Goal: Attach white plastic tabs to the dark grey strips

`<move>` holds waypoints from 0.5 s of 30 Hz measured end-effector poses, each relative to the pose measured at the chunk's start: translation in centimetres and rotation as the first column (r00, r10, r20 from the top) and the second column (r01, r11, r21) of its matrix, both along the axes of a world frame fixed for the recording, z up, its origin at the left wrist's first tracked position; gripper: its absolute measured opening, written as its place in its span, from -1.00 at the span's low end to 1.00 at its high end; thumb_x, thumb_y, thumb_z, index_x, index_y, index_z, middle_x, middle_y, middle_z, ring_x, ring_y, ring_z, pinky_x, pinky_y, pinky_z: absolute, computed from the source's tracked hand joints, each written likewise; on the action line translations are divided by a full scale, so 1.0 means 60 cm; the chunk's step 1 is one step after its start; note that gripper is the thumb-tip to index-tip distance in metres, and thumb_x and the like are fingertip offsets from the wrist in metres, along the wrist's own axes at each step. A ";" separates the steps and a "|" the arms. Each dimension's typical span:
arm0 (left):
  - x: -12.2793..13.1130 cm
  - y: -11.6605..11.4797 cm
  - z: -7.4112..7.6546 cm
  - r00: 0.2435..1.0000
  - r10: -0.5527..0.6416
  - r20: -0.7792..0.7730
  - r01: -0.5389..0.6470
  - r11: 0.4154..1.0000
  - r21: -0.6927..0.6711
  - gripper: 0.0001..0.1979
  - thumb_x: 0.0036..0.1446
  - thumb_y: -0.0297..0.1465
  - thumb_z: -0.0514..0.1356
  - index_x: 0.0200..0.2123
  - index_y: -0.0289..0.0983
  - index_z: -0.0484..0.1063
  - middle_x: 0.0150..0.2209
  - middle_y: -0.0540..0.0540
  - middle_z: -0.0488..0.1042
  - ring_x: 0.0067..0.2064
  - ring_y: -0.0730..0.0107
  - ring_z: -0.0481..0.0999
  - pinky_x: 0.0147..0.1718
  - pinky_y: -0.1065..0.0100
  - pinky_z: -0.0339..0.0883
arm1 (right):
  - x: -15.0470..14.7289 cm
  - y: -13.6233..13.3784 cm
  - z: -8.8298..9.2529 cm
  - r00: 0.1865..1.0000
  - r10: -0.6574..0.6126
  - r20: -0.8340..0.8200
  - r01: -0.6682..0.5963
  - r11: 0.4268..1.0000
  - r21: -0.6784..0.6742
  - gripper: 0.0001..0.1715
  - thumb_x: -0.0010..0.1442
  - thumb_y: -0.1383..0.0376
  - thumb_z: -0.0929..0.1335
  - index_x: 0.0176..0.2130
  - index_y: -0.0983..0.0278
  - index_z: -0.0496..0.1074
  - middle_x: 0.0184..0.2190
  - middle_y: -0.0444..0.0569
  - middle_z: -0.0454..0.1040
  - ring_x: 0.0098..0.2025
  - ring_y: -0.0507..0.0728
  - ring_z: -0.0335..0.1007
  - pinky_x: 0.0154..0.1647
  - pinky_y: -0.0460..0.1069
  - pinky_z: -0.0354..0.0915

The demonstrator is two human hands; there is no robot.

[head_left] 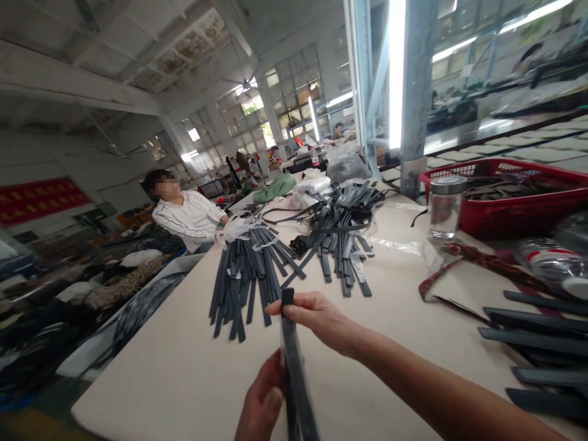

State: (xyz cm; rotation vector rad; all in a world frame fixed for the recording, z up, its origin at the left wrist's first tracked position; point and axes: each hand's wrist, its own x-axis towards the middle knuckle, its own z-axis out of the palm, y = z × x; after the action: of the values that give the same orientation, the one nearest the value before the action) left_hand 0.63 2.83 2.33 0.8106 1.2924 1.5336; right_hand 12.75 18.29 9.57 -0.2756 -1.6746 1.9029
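Note:
A long dark grey strap (294, 361) runs from the bottom edge up toward the middle of the head view. My right hand (316, 315) pinches its far end between thumb and fingers. Lower down, my left hand (264, 398) is closed round the side of the strap nearer to me; part of its fingers is hidden behind it. Beyond my hands lies a bundle of similar dark straps (239, 269) with a whitish tie at its top. To its right is a second pile of straps (342, 226) on the pale table (174, 380).
At the right stand a glass jar (444, 211) with a metal lid and a red basket (519, 211) of dark pieces. More straps (537, 337) lie at the right edge, near a plastic bottle (555, 266). A person in a white jacket (188, 214) is across the table's left side.

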 end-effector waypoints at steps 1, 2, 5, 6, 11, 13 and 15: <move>0.003 0.009 0.016 1.000 0.021 -0.024 -0.020 1.000 0.016 -0.32 -0.13 0.06 0.30 -0.01 -0.25 0.46 -0.06 -0.27 0.56 -0.04 -0.03 0.51 -0.01 0.10 0.30 | -0.002 -0.006 -0.001 1.000 0.012 0.024 -0.012 1.000 -0.009 -0.47 0.12 -0.03 0.38 -0.15 0.34 0.56 -0.47 -0.10 0.46 -0.38 0.06 0.34 -0.27 -0.01 0.27; 0.006 0.017 0.031 0.998 0.036 -0.045 -0.035 0.999 0.010 -0.36 -0.09 0.03 0.29 -0.02 -0.27 0.47 -0.07 -0.26 0.57 -0.06 -0.02 0.52 -0.01 0.09 0.30 | -0.003 -0.011 -0.002 0.998 0.029 0.048 -0.028 0.999 -0.023 -0.46 0.11 -0.04 0.37 -0.13 0.34 0.56 -0.53 -0.14 0.41 -0.47 0.02 0.29 -0.40 -0.06 0.23; 0.019 0.033 0.061 0.991 0.058 -0.120 -0.066 0.996 -0.063 -0.51 0.00 -0.07 0.28 -0.12 -0.33 0.51 -0.27 -0.21 0.61 -0.22 0.13 0.55 -0.16 0.20 0.35 | -0.006 -0.021 -0.004 0.996 0.058 0.069 -0.055 0.997 -0.051 -0.47 0.12 -0.01 0.36 -0.10 0.33 0.54 -0.60 -0.19 0.34 -0.58 -0.03 0.18 -0.54 -0.11 0.14; 0.024 0.035 0.064 0.989 0.054 -0.138 -0.067 0.993 -0.094 -0.55 0.02 -0.09 0.28 -0.16 -0.34 0.53 -0.34 -0.19 0.61 -0.27 0.18 0.55 -0.21 0.25 0.35 | -0.005 -0.021 -0.003 0.998 0.034 0.054 -0.032 0.999 -0.038 -0.49 0.12 0.01 0.36 -0.11 0.32 0.54 -0.57 -0.17 0.38 -0.55 -0.02 0.22 -0.50 -0.10 0.17; 0.051 0.026 0.042 0.998 -0.033 -0.051 0.020 0.971 -0.237 -0.62 -0.03 -0.12 0.31 -0.35 -0.36 0.57 -0.40 -0.21 0.61 -0.34 0.21 0.54 -0.28 0.29 0.35 | 0.008 0.010 0.010 0.987 -0.160 -0.022 0.160 0.987 -0.014 -0.57 0.14 0.05 0.36 -0.19 0.32 0.58 -0.25 -0.02 0.55 -0.14 0.17 0.40 -0.04 0.07 0.26; 0.051 0.017 0.029 1.000 -0.027 -0.015 0.022 0.964 -0.265 -0.61 -0.10 -0.09 0.35 -0.40 -0.33 0.59 -0.43 -0.20 0.61 -0.36 0.16 0.55 -0.31 0.25 0.36 | 0.010 0.025 0.013 0.979 -0.195 -0.057 0.193 0.980 -0.037 -0.58 0.14 0.05 0.36 -0.19 0.31 0.58 -0.23 0.00 0.56 -0.05 0.21 0.40 0.07 0.12 0.21; 0.042 0.002 0.023 1.000 0.021 -0.018 -0.025 0.962 -0.271 -0.62 -0.16 -0.06 0.38 -0.45 -0.28 0.60 -0.45 -0.15 0.61 -0.35 0.12 0.55 -0.29 0.22 0.38 | 0.006 0.031 0.013 0.973 -0.204 -0.112 0.203 0.979 -0.020 -0.59 0.17 0.05 0.35 -0.18 0.31 0.57 -0.17 0.00 0.55 -0.01 0.21 0.39 0.12 0.13 0.18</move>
State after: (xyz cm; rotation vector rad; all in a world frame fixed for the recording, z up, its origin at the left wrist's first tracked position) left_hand 3.16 2.95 3.71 0.6340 1.4885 1.3322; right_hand 13.09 20.13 10.32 -0.3232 -1.5032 1.7416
